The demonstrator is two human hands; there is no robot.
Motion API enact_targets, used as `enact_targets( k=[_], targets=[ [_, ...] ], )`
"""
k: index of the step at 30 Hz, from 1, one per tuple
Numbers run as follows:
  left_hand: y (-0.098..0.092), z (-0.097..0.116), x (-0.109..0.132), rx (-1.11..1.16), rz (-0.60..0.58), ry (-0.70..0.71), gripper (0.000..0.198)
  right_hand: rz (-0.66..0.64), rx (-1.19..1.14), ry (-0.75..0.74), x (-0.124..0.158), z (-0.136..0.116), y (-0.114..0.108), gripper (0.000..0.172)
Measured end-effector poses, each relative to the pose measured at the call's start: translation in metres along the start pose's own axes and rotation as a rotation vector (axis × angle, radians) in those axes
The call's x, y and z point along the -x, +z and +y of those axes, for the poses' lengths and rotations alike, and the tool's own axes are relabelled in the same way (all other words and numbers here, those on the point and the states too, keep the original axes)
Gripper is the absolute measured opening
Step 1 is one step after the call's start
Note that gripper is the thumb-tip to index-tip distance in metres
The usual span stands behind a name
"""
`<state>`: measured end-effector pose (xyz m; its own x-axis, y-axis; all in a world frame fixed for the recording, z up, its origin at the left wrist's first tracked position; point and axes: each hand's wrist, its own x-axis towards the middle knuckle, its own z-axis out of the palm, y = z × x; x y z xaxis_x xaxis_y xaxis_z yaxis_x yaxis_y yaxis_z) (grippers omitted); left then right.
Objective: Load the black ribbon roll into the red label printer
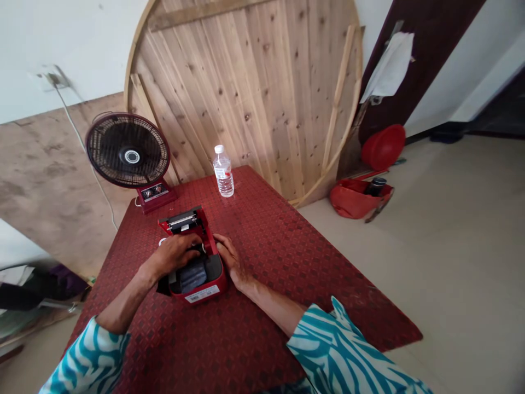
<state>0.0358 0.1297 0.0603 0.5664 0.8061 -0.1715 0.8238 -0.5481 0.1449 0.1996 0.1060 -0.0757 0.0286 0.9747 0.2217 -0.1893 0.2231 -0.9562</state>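
Note:
A red case with a white label on its front stands on the table, its lid raised at the back. Dark lining and a dark bluish, shiny packet fill the front part. My left hand reaches into the case from the left, fingers curled down around something dark that they mostly cover. A small white edge shows beside the fingertips. Against the case's right wall lies my right hand, holding it at the side; its lower fingers are hidden. A black flap sticks out at the front left corner.
A dark red fan and a clear water bottle stand at the back of the red patterned table. Behind leans a large round wooden board. Red basin and red bag are on the floor at right.

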Motion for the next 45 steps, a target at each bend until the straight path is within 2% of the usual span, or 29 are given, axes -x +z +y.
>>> enact_targets(
  k=[4,6,8,11,14,18,20,22,26,30,31,34,36,38,42,45],
  targets=[
    [-0.02,-0.018,0.04,0.405,0.295,0.025,0.047,0.001,-0.008,0.023,0.001,0.0,-0.001,0.038],
    [-0.03,-0.039,0.058,0.581,0.449,-0.077,0.059,0.006,-0.016,0.037,0.002,0.001,0.0,0.038],
    [-0.037,-0.065,0.067,0.713,0.597,-0.202,0.062,0.008,-0.025,0.042,0.002,0.002,0.0,0.039],
    [-0.033,-0.105,0.058,0.851,0.777,-0.35,0.058,0.013,-0.033,0.055,0.003,0.003,0.001,0.041],
    [-0.011,-0.134,0.028,0.862,0.866,-0.446,0.051,0.017,-0.039,0.072,0.003,0.003,0.001,0.043],
    [0.033,-0.148,-0.009,0.811,0.834,-0.496,0.041,0.013,-0.025,0.057,0.002,0.003,0.0,0.045],
    [0.051,-0.148,-0.019,0.784,0.795,-0.513,0.039,0.015,-0.02,0.045,0.002,0.004,-0.001,0.046],
    [0.06,-0.149,-0.022,0.767,0.756,-0.513,0.039,0.017,-0.022,0.038,0.001,0.004,-0.001,0.046],
    [0.052,-0.152,-0.014,0.743,0.722,-0.462,0.048,0.017,-0.026,0.043,0.001,0.002,-0.001,0.046],
    [0.039,-0.141,0.016,0.679,0.779,-0.441,0.049,0.011,-0.024,0.042,0.001,0.002,-0.001,0.044],
    [0.039,-0.135,0.024,0.657,0.747,-0.425,0.047,0.009,-0.025,0.04,0.001,0.002,-0.001,0.044],
    [0.046,-0.114,0.042,0.552,0.546,-0.359,0.041,0.016,-0.034,0.036,0.001,0.006,0.0,0.043],
    [0.053,-0.102,0.043,0.53,0.479,-0.349,0.042,0.023,-0.04,0.04,0.001,0.007,0.0,0.043],
    [0.059,-0.098,0.036,0.574,0.499,-0.363,0.045,0.021,-0.041,0.047,0.001,0.008,0.001,0.044],
    [0.064,-0.101,0.021,0.643,0.547,-0.374,0.045,0.024,-0.035,0.042,0.0,0.007,0.001,0.043],
    [0.059,-0.102,0.026,0.716,0.517,-0.366,0.048,0.022,-0.036,0.033,-0.001,0.009,0.0,0.042]
  ],
)
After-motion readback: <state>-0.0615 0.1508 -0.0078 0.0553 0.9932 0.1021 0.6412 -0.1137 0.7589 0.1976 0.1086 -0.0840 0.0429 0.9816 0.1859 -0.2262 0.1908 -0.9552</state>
